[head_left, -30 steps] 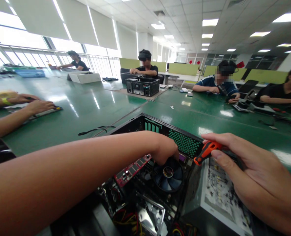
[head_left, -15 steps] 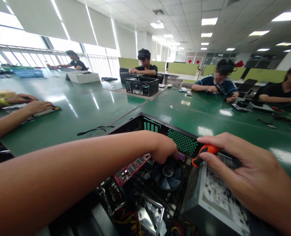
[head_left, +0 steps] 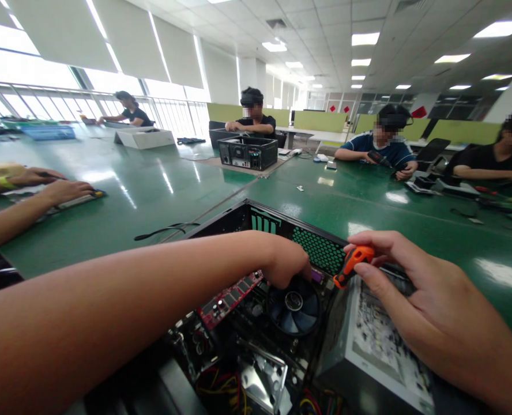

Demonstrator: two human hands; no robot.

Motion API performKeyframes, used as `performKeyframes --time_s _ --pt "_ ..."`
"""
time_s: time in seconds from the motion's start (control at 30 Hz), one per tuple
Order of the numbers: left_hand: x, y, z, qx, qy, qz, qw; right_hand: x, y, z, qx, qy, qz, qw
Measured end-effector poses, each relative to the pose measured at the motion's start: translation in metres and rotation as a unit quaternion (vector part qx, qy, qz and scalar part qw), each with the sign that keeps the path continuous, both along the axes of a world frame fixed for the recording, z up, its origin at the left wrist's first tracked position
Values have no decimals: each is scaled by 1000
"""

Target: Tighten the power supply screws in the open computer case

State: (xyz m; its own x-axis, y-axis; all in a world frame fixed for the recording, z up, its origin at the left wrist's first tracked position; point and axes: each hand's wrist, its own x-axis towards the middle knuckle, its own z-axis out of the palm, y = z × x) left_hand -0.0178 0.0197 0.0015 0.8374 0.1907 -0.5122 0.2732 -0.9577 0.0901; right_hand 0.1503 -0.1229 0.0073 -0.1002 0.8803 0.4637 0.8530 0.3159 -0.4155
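Before me lies a computer case [head_left: 308,227] with its side off and its inner parts exposed. My left hand [head_left: 287,262] reaches into it, bent down beside the round cooling fan [head_left: 294,305]; its fingertips are hidden, so what they touch does not show. Between the thumb and fingers of my right hand [head_left: 407,282] is the orange and black handle of a screwdriver [head_left: 354,264], slanting down toward the case's back panel. The shaft and tip are out of sight. Under that hand sits a metal power supply [head_left: 386,346]. A red circuit board [head_left: 230,300] stands left of the fan.
Coloured cables [head_left: 225,386] and a silver metal bracket [head_left: 260,374] fill the near part of the case. A black cable [head_left: 165,230] lies on the green table [head_left: 161,190]. At left, a co-worker's hands [head_left: 61,187] rest on a board. Another open case [head_left: 248,153] stands farther off.
The screwdriver handle has turned in my right hand, whose fingers have shifted around it. My left hand stays in place beside the fan.
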Motion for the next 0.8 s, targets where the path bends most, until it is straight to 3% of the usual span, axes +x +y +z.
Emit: performKeyframes --time_s 0.3,0.53,0.8 --pt "-1 1 -4 5 -8 -10 1000 0 0 4 44 -26 -16 999" --pt "-2 1 -2 -4 -11 -8 1000 0 1 2 30 -21 22 999" --pt "-1 1 -3 3 -5 -10 1000 -1 -1 3 30 -7 -14 999"
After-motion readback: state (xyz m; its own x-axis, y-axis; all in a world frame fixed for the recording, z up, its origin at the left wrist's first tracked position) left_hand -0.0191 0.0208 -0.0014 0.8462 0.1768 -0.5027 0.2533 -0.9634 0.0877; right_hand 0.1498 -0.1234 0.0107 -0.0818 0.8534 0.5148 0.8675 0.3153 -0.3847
